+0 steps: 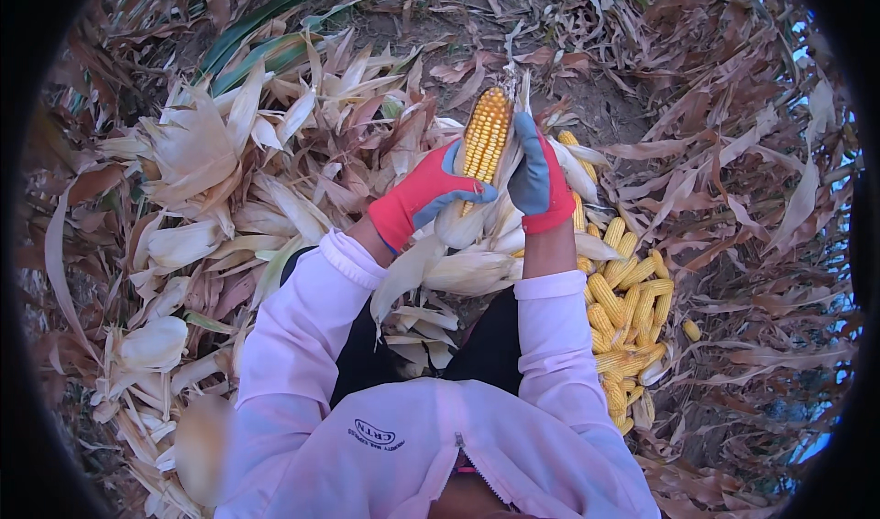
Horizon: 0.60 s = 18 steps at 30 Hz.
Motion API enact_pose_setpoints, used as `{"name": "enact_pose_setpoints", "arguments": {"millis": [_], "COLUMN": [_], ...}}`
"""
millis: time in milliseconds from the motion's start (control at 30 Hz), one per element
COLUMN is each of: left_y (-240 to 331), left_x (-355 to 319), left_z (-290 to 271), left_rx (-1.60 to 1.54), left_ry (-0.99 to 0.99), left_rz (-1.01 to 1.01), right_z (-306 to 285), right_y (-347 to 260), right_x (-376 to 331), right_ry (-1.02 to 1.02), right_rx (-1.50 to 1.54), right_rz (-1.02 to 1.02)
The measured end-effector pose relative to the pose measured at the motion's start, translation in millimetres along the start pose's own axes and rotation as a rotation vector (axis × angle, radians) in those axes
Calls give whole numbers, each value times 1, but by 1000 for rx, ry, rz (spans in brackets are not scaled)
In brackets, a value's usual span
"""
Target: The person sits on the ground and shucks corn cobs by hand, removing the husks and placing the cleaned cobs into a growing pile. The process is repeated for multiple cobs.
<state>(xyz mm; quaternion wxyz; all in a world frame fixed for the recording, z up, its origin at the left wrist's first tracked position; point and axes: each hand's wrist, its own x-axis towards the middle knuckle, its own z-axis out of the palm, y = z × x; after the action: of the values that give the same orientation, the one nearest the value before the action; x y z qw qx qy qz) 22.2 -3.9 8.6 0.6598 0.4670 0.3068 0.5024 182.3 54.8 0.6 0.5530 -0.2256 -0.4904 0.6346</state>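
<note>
An ear of corn [487, 138] with yellow kernels, more orange at its tip, stands out partly bare of its pale dry husk [461, 226], tip pointing away from me. My left hand [433, 189], in a red and blue-grey glove, is closed around the ear's lower part, thumb across the front. Gloved the same way, my right hand [539, 172] is beside the ear on its right, fingers together on husk leaves, with a thin strip showing above the fingertips. Its palm side is partly hidden. Loose husks hang below the ear toward my lap.
A pile of husked yellow corn ears [626, 303] lies by my right forearm, with one short piece [691, 330] apart from it. Stripped husks [197, 161] heap up on the left, near green leaves [266, 38]. Dry stalks and leaves [733, 198] cover the right side.
</note>
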Motion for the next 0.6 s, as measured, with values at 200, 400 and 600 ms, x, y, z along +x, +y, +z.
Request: {"name": "enact_pose_setpoints", "arguments": {"millis": [200,400,600], "left_y": [-8,-1,9], "left_x": [2,10,16], "left_z": [-3,-12,-44], "left_rx": [-226,-155,-150], "left_ry": [30,226,340], "left_rz": [-88,116,331], "right_z": [-12,-16,-25], "right_y": [-9,-14,-27], "right_x": [6,11,12], "right_ry": [-48,-15,30], "right_rx": [-242,163,290], "right_rz": [-31,-98,-250]}}
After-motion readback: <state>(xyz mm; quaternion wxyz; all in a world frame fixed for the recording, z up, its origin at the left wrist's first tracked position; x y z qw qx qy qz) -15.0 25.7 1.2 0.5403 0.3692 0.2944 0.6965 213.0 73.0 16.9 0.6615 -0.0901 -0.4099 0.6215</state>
